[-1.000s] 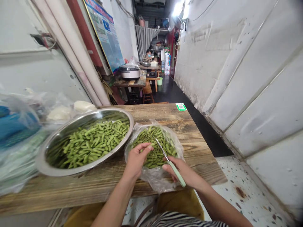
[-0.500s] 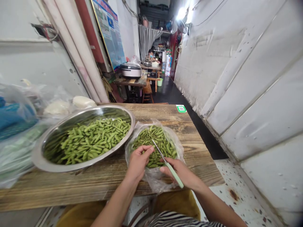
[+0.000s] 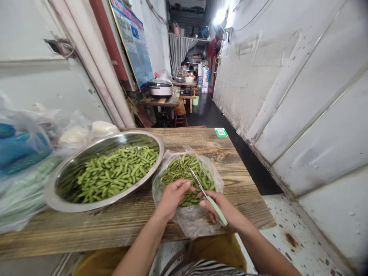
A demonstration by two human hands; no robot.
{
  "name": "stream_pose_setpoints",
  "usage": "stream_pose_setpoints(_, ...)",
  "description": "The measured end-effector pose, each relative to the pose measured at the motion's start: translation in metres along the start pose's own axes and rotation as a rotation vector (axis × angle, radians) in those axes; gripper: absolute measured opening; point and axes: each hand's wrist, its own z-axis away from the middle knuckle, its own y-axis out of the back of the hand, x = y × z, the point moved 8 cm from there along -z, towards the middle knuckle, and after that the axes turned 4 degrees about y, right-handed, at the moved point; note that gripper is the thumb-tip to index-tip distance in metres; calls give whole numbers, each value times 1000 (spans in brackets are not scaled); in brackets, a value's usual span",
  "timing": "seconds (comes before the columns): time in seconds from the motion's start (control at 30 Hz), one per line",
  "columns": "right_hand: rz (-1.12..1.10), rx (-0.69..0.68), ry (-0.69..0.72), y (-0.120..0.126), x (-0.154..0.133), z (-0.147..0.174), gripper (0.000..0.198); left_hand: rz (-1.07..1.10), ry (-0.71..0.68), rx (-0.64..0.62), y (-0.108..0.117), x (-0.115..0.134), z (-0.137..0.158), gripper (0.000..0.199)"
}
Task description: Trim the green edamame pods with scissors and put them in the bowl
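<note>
A clear plastic bag (image 3: 193,224) of green soybean pods (image 3: 205,177) lies opened out on the wooden table. Over its near left part is my left hand (image 3: 174,197), thumb and fingertips pinched together; anything between them is hidden or too small to name. My right hand (image 3: 221,210) grips scissors with a mint-green handle (image 3: 216,210), seen almost edge-on. Their metal blades (image 3: 197,180) point away and to the left above the pods, a little right of my left fingertips. Left of the bag stands a wide steel basin (image 3: 97,205) holding many more pods.
Plastic bags with blue and pale green contents (image 3: 25,153) crowd the table's left end. A green QR-code card (image 3: 221,132) lies at the far right corner of the wooden tabletop (image 3: 241,184). Beyond are a rice cooker (image 3: 160,88) on another table and a wall (image 3: 287,96) along the right.
The scissors and my right hand have shifted slightly right and nearer to me. My left hand has moved a little right, still pinched. The view has also shifted slightly.
</note>
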Motion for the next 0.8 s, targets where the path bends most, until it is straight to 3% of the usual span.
stream_pose_setpoints(0.13, 5, -8, 49, 0, 0, 2, 47, 191, 12, -57, -5, -2, 0, 37)
stream_pose_setpoints(0.5, 147, -32, 31, -5, 6, 4, 54, 389, -92, 114, 15, 0, 1, 40)
stream_pose_setpoints(0.6, 185, -26, 13, -3, 8, 4, 55, 456, -81, 175, 21, -4, 0, 42)
stream_pose_setpoints(0.8, 345, -12, 74, 0, 2, -1, 51, 492, -45, 181, 20, -9, 0, 37)
